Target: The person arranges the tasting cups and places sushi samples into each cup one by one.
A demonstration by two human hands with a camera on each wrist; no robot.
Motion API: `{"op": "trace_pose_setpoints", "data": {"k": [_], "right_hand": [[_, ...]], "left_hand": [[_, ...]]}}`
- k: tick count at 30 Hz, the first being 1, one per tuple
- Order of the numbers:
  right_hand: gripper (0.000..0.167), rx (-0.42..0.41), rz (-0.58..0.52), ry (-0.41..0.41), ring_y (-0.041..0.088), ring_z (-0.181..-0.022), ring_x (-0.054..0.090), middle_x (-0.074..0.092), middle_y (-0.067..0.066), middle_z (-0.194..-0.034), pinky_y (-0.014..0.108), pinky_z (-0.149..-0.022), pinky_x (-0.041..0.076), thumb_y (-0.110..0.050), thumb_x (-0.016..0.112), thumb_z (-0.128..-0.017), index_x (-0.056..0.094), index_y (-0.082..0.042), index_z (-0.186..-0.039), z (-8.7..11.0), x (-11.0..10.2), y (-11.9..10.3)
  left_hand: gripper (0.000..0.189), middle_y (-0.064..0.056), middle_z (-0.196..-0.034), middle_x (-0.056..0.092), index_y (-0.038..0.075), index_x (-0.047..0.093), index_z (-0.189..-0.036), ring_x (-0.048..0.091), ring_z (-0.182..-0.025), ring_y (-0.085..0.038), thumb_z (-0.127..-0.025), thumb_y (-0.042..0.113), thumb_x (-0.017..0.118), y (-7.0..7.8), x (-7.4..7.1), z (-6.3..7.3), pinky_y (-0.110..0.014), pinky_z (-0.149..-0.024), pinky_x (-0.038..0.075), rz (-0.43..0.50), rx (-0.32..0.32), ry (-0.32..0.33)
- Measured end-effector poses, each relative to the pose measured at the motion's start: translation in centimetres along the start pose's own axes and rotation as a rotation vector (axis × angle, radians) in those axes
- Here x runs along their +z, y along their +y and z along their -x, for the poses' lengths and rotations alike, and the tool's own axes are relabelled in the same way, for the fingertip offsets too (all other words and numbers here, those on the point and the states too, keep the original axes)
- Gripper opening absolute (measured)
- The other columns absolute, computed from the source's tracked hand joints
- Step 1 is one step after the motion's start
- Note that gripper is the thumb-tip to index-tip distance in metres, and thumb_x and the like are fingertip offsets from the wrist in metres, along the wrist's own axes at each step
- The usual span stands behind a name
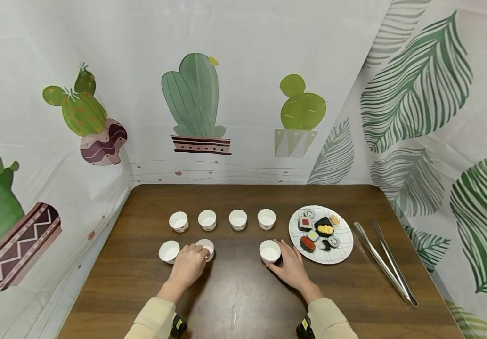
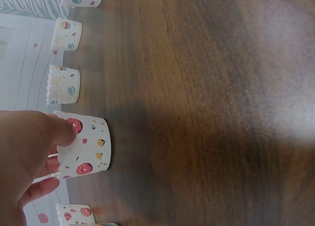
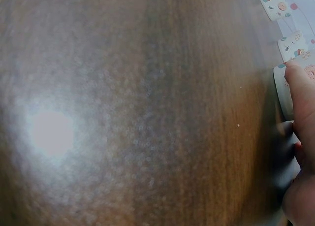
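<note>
The left grip (image 1: 190, 261) pinches a white cup (image 2: 92, 148) printed red and yellow; the right grip (image 1: 292, 267) clasps a second cup (image 1: 270, 252) near the sushi plate (image 1: 332, 254). Both are upright on the worktop (image 1: 237, 278) in the nearer row, scalloped mouths up, axes vertical.

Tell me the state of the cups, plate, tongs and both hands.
Back-row cups, four: upright, empty
Front-left cup: upright, empty
Left-hand cup: gripped
Right-hand cup: upright, empty, held
Plate: bearing sushi
Tongs: spread open
Left hand: gripping its cup
Right hand: holding its cup
</note>
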State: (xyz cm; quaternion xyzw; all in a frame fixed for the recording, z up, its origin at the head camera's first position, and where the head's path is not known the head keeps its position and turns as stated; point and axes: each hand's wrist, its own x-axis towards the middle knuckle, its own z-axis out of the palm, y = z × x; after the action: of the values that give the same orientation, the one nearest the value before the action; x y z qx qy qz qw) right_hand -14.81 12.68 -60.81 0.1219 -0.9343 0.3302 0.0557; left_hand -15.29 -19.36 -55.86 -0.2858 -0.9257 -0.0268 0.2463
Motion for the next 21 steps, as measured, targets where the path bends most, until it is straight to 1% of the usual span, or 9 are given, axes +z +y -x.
{"op": "trace_pose_setpoints", "data": {"k": [4, 7, 11, 14, 17, 21], "right_hand": [[0.075, 0.001, 0.003, 0.001, 0.031, -0.13, 0.038, 0.049, 0.011, -0.135, 0.057, -0.104, 0.02, -0.037, 0.075, -0.073, 0.044, -0.007, -0.134, 0.0, 0.0, 0.1], [0.076, 0.001, 0.002, 0.002, 0.031, -0.13, 0.038, 0.048, 0.011, -0.135, 0.057, -0.104, 0.02, -0.037, 0.075, -0.073, 0.044, -0.007, -0.134, 0.0, 0.0, 0.1], [0.076, -0.002, -0.001, 0.008, 0.031, -0.13, 0.038, 0.049, 0.011, -0.135, 0.057, -0.104, 0.02, -0.037, 0.076, -0.072, 0.045, -0.007, -0.134, 0.0, 0.0, 0.1], [0.076, -0.003, -0.002, 0.01, 0.031, -0.13, 0.038, 0.049, 0.011, -0.135, 0.058, -0.104, 0.02, -0.037, 0.076, -0.072, 0.045, -0.007, -0.134, 0.0, 0.0, 0.1], [0.075, -0.004, 0.0, 0.009, 0.031, -0.13, 0.038, 0.049, 0.011, -0.135, 0.058, -0.103, 0.02, -0.037, 0.076, -0.072, 0.045, -0.007, -0.134, 0.0, -0.1, 0.0], [0.075, -0.008, 0.005, 0.011, 0.031, -0.129, 0.039, 0.049, 0.012, -0.135, 0.058, -0.103, 0.021, -0.037, 0.076, -0.072, 0.045, -0.006, -0.134, 0.0, -0.1, 0.0]], "left_hand": [[0.016, 0.004, -0.062, 0.052, 0.014, 0.062, -0.068, 0.051, -0.06, -0.019, -0.06, 0.008, 0.073, 0.0, 0.0, 0.1, -0.031, -0.058, 0.039, 0.002, -0.008, -0.021], [0.018, 0.004, -0.064, 0.053, 0.015, 0.063, -0.07, 0.052, -0.062, -0.019, -0.06, 0.011, 0.076, 0.1, 0.0, 0.1, -0.032, -0.06, 0.04, 0.003, -0.009, -0.023], [0.021, 0.003, -0.07, 0.055, 0.014, 0.064, -0.074, 0.054, -0.066, -0.02, -0.059, 0.015, 0.079, 0.0, -0.1, -0.1, -0.033, -0.062, 0.042, 0.016, 0.0, 0.008], [0.026, 0.001, -0.076, 0.059, 0.013, 0.064, -0.078, 0.056, -0.071, -0.021, -0.058, 0.016, 0.08, 0.0, -0.2, -0.5, -0.035, -0.065, 0.045, 0.036, 0.006, 0.032], [0.029, -0.001, -0.085, 0.063, 0.011, 0.065, -0.082, 0.059, -0.078, -0.022, -0.058, 0.016, 0.08, 0.1, -0.4, -0.9, -0.036, -0.071, 0.048, 0.069, 0.005, 0.041], [0.034, -0.005, -0.099, 0.065, 0.009, 0.066, -0.09, 0.061, -0.091, -0.025, -0.061, 0.019, 0.079, 0.3, -0.9, -1.6, -0.039, -0.081, 0.048, 0.114, -0.017, 0.02]]}}
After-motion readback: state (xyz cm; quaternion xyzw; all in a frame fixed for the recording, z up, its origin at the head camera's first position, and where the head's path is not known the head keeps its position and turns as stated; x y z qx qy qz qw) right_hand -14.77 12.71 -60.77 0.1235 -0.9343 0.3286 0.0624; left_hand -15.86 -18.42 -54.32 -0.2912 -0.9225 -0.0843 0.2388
